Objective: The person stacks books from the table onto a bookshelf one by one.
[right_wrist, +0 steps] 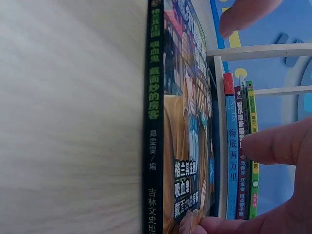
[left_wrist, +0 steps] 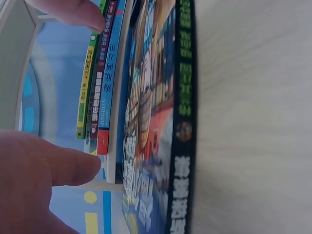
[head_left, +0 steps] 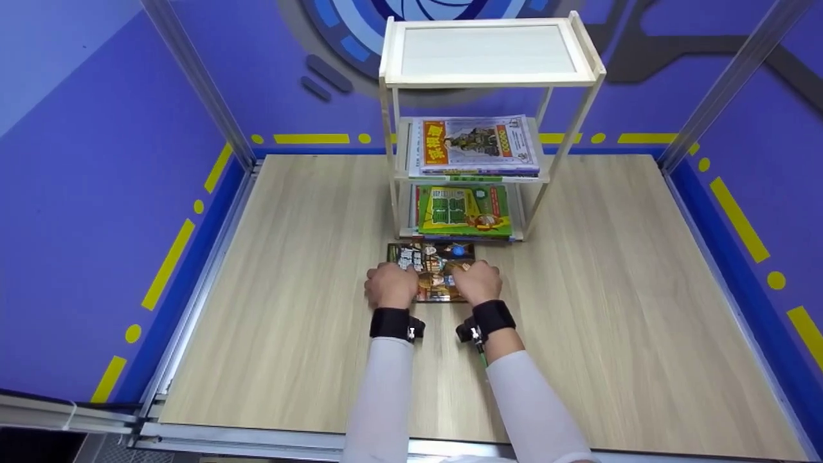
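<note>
A comic-style book with a black spine (head_left: 440, 292) lies flat on the table in front of a small wooden shelf. My left hand (head_left: 391, 285) is at its left side, and in the left wrist view the straight thumb (left_wrist: 75, 165) stands apart from the cover. On the other side, my right hand (head_left: 477, 281) has fingertips (right_wrist: 192, 222) at the cover's edge. Its thumb (right_wrist: 273, 144) is raised clear of the book (right_wrist: 183, 112). The fingers under the left hand are hidden.
The pale wooden shelf (head_left: 393, 82) stands just behind the book. Its middle level bears a stack of magazines (head_left: 479, 145), its lower level a stack topped by a green book (head_left: 463, 212). Purple panels (head_left: 128, 193) border the wooden table (head_left: 308, 257).
</note>
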Available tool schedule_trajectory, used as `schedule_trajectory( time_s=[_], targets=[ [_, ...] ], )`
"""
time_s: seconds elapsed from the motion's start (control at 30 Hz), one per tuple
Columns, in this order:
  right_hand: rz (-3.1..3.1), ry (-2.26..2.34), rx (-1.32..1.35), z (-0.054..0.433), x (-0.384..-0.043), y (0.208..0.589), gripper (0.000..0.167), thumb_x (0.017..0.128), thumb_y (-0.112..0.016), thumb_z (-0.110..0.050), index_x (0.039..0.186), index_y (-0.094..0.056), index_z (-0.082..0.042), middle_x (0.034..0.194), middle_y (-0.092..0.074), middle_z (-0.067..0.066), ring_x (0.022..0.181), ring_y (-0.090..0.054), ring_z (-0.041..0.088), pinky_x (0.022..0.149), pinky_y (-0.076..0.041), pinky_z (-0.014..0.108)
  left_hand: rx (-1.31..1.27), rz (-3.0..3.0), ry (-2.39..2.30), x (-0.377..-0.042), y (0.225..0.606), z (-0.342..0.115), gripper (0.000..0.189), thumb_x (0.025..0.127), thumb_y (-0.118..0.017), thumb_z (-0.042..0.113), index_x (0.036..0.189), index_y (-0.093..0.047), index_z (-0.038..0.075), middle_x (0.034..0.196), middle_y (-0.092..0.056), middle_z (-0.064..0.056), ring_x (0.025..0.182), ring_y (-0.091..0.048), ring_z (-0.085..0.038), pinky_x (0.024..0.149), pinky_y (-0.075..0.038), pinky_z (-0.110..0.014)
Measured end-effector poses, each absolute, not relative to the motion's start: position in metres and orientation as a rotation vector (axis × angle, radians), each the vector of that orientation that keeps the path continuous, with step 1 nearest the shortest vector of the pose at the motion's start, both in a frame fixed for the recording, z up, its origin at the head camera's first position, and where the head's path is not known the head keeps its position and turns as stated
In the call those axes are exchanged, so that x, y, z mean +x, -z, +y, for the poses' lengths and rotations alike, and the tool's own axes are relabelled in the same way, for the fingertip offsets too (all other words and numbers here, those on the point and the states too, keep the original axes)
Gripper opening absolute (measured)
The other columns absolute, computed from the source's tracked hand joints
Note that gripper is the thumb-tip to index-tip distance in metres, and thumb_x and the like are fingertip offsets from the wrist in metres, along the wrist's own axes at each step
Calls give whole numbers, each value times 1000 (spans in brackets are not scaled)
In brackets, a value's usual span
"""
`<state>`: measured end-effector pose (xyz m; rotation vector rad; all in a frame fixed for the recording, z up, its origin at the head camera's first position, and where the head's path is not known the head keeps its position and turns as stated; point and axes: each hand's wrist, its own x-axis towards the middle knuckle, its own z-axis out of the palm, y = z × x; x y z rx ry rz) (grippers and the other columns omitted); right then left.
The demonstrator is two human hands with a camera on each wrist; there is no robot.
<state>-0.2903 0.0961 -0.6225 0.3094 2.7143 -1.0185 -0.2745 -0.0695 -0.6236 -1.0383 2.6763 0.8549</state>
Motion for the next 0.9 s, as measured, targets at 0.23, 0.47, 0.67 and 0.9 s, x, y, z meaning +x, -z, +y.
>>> schedule_trajectory(
  time_s=[0.23,0.47,0.67,0.9],
  targets=[
    [2695,1039,282,104,-292,620,62,103,-57,-44,134,-60,10,129,-65,30,120,-62,46,101,-53,53,-977,2710,-871,-273,627,-76,69,101,-61,55,133,-59,-6,119,-64,-24,110,-67,-41,91,-57,-52],
    [2627,1119,298,110,-293,620,70,104,-55,-40,146,-45,15,137,-54,34,125,-57,47,107,-51,54,-846,2715,-992,-274,629,-83,60,106,-58,49,123,-70,-8,121,-73,-24,114,-71,-41,99,-57,-50],
    [2653,1083,311,110,-287,632,82,106,-52,-37,160,-19,15,135,-57,36,120,-63,48,102,-54,54,-725,2752,-913,-270,632,-79,57,112,-49,42,120,-72,-10,122,-74,-25,116,-71,-41,102,-57,-49],
    [2783,1076,234,129,-259,639,77,108,-52,-27,158,-15,19,74,-62,10,65,-62,27,58,-48,39,-451,2934,-1008,-247,630,-66,47,110,-53,26,109,-68,-18,107,-72,-32,103,-72,-49,95,-58,-56]
  ],
)
